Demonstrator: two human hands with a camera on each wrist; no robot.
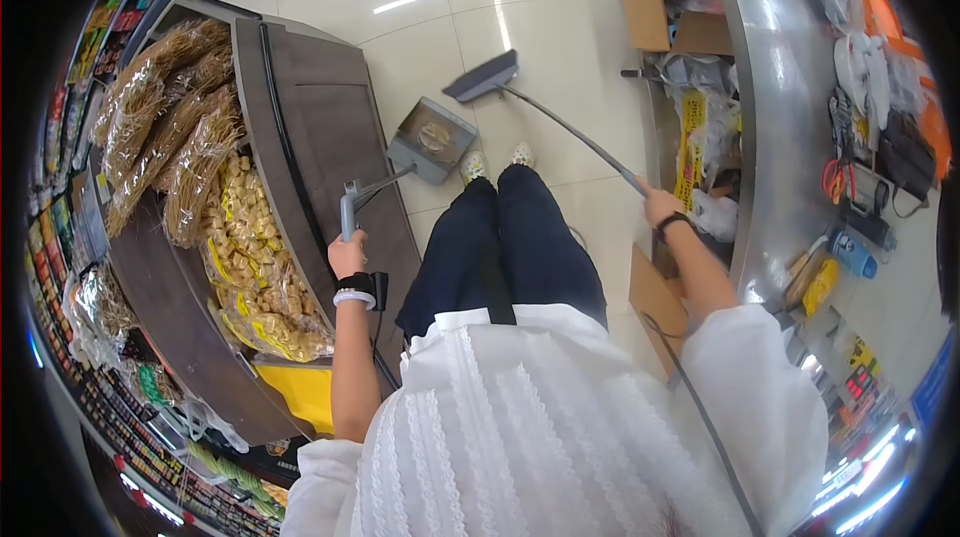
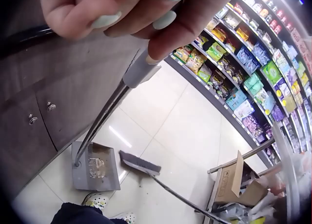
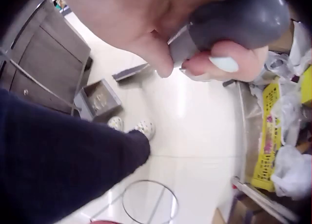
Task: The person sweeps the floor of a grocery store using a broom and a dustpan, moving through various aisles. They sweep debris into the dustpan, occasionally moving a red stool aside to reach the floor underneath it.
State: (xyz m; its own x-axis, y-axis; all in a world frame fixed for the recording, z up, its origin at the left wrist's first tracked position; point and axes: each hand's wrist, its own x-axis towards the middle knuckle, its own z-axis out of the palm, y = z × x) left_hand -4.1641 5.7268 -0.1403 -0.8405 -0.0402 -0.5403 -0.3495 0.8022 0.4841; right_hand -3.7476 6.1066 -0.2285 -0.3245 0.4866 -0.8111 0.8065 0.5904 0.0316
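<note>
My left hand (image 1: 347, 255) grips the grey handle of a long-handled dustpan (image 1: 433, 170), whose pan rests on the tiled floor before my shoes. Some light-coloured debris (image 2: 99, 168) lies inside the pan. In the right wrist view, my right hand (image 3: 146, 24) curls round the dark end of a broom handle (image 3: 234, 24). The grey broom head (image 1: 483, 77) is on the floor just beyond the pan, tilted, with its shaft slanting back to the right hand. Small dark specks show on the tiles near the bristles in the left wrist view.
On the left stands a brown cabinet (image 1: 320, 127) heaped with bagged goods. A metal counter (image 1: 770, 87) runs along the right, with an open cardboard box (image 1: 642, 2) and a yellow basket (image 3: 267, 136) beneath it. Stocked shelves (image 2: 243, 63) line the far side. A cable loop (image 3: 150, 200) lies behind the feet.
</note>
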